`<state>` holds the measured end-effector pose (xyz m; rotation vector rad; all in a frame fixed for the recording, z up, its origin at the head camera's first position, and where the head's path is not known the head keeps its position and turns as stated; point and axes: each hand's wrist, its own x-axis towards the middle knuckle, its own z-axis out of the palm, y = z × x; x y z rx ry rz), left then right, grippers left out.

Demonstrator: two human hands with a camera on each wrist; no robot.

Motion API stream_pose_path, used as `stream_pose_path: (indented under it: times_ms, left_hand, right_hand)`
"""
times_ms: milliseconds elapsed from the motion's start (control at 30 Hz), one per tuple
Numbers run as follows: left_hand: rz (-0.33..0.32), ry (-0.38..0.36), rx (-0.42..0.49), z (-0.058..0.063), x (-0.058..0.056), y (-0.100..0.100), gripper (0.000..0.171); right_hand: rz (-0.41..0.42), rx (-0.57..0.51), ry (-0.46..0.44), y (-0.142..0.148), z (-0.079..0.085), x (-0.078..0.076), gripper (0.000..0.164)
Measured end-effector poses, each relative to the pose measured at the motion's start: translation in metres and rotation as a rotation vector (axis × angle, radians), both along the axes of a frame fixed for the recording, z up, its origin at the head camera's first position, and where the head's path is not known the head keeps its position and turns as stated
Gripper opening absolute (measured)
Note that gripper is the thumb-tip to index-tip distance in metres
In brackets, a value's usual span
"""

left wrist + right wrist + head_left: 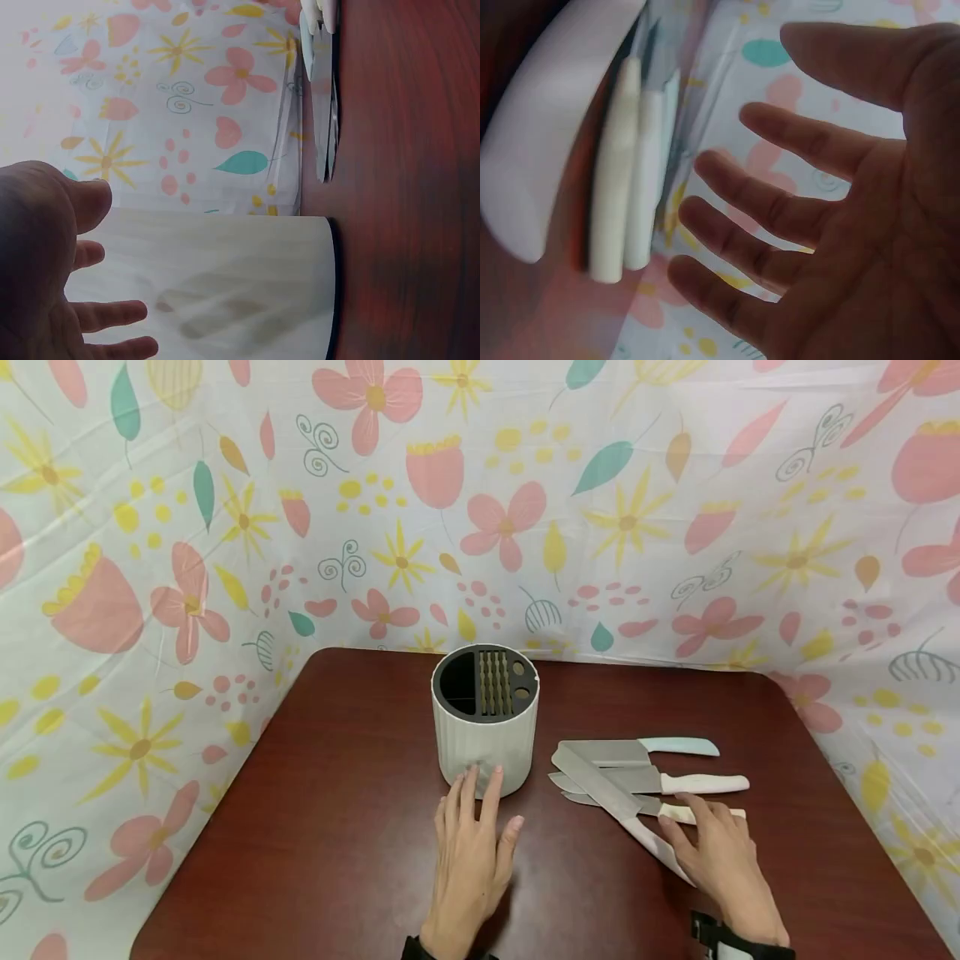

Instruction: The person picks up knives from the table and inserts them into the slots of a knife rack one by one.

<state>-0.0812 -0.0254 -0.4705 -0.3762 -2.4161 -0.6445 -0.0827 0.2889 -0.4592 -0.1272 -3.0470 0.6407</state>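
Observation:
A white ribbed knife block (486, 760) with a black slotted top stands upright mid-table. Just before its front wall is my left hand (468, 852), fingers extended; in the left wrist view the fingers (112, 315) appear spread beside the white wall, and contact cannot be judged. My right hand (723, 860) hovers over several knives, thumb and fingers parted, holding nothing. Nearest it are a white-handled knife (600, 785) lying diagonally across the other blades and a cream-handled knife (677, 813). Behind these lie a white-handled knife (703, 784) and a wide-bladed knife with a pale blue handle (678, 745).
The dark red-brown table (337, 827) has rounded back corners. A floral cloth (285, 510) hangs behind it and along both sides. The knife blades point left, toward the block.

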Motion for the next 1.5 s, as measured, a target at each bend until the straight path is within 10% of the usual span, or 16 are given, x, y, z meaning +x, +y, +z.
stream_pose_path:
  times_ms: [533,1500]
  left_hand:
    - [-0.005,-0.070,-0.016,-0.002,0.002,0.000,0.060]
    - [-0.143,0.089,-0.096,0.005,0.005,0.028,0.050]
  right_hand:
    - [0.060,0.000,-0.122,0.019,-0.026,0.000,0.061]
    - [0.046,-0.028,-0.150,0.017,-0.025,0.003,0.032]
